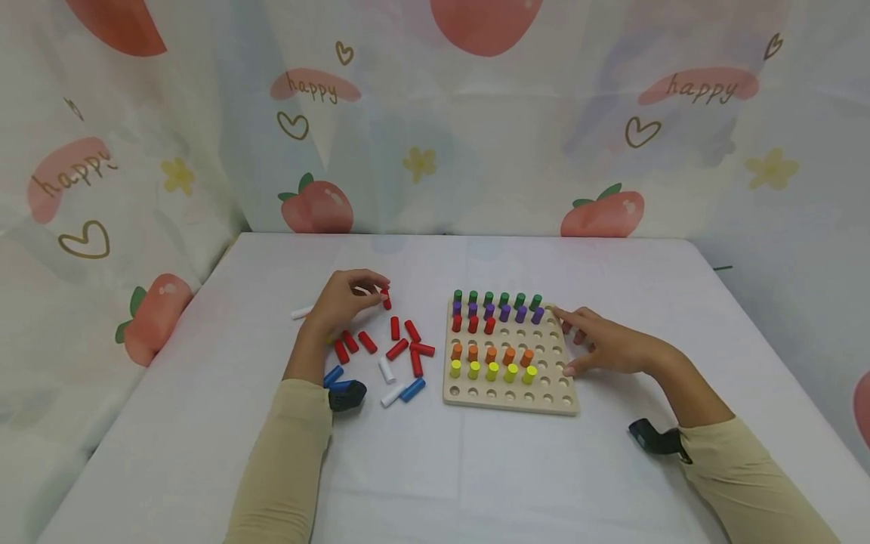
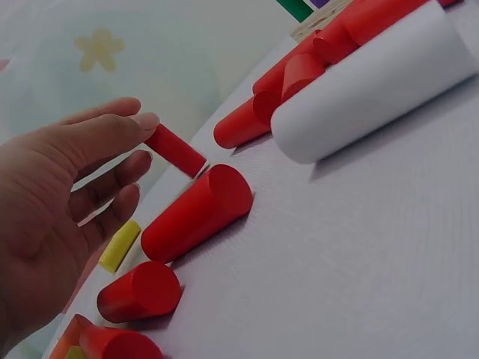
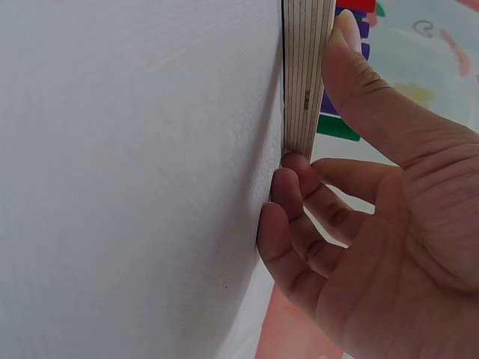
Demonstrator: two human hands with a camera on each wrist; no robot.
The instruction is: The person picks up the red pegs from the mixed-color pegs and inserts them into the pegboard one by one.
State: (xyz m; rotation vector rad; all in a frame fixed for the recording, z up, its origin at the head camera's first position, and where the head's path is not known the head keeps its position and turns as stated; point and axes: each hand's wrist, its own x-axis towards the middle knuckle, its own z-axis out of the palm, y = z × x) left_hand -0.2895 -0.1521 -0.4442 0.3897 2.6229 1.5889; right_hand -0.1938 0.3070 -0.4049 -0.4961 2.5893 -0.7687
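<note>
A red peg (image 1: 386, 299) is pinched between the thumb and fingertips of my left hand (image 1: 345, 298). In the left wrist view this red peg (image 2: 177, 150) tilts, its lower end close over the table. Several loose red pegs (image 1: 368, 342) lie around this hand. To the right is a wooden pegboard (image 1: 511, 404) with rows of green, purple, red, orange and yellow pegs standing in it; the red row has three. My right hand (image 1: 615, 346) rests at the board's right edge, thumb on the edge and index finger at the far corner. Its other fingers touch the table, loosely bent.
White pegs (image 1: 386, 369) and blue pegs (image 1: 412, 390) lie between the left forearm and the board. Another white peg (image 1: 301, 312) lies left of the left hand. A yellow peg (image 2: 120, 246) shows beyond the fingers in the left wrist view. A patterned cloth hangs behind the table.
</note>
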